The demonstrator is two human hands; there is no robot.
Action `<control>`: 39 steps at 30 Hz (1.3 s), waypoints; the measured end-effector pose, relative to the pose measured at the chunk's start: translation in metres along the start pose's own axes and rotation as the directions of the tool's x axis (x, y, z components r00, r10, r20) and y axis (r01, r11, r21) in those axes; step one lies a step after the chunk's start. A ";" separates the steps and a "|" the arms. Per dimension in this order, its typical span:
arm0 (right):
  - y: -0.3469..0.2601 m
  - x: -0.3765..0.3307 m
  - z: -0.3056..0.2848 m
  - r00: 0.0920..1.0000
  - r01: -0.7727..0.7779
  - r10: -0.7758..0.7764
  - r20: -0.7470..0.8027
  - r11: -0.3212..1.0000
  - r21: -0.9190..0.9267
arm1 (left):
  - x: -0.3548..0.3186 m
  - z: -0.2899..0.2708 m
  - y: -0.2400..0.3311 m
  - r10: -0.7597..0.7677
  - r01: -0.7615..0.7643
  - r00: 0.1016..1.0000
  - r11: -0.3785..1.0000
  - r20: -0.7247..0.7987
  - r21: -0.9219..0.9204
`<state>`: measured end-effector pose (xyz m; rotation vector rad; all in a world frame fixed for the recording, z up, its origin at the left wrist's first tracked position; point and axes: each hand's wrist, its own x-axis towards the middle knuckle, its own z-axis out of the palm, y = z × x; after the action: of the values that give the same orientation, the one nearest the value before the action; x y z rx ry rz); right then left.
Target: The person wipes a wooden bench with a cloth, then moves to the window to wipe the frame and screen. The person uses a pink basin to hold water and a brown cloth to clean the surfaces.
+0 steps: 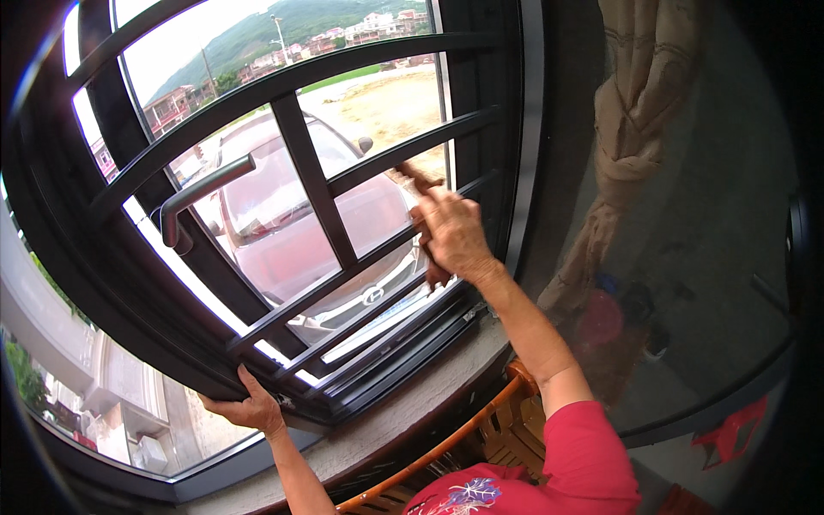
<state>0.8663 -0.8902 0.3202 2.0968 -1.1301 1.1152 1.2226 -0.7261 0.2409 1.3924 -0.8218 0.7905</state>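
Observation:
A dark window sash [172, 352] with several black bars stands tilted in front of me. My left hand [249, 408] grips its lower left corner, thumb up along the frame and fingers round the edge. My right hand [455, 232] is closed on a brown cloth [438, 273], which hangs below the fingers and also pokes out above them. That hand is at the right part of the barred window, beside the crossbars [412, 163]. A dark lever handle [206, 193] sticks out from the left side of the sash.
An orange-brown wooden chair [506, 421] stands close below the grey sill [412, 386]. To the right hang a knotted beige curtain [631, 146] and a dark glass pane [687, 283]. A red stool [730, 433] is at lower right. A parked car [300, 223] shows through the bars.

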 end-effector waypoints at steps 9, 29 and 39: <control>0.079 -0.003 0.015 0.837 -0.543 0.532 -0.128 0.836 -0.079 | -0.001 0.001 0.001 -0.018 0.018 1.000 1.000 0.014 -0.019; 0.035 0.015 -0.009 0.887 -0.453 0.453 0.091 0.891 -0.027 | 0.002 0.000 0.007 -0.007 0.009 0.999 0.999 0.034 -0.045; -0.067 0.014 0.015 0.991 0.045 -0.083 0.108 0.946 0.322 | 0.003 -0.001 0.010 0.003 0.000 0.999 0.998 0.045 -0.069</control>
<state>0.9340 -0.8724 0.3205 2.4598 -0.9775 1.2223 1.2155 -0.7251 0.2481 1.3528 -0.8775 0.7279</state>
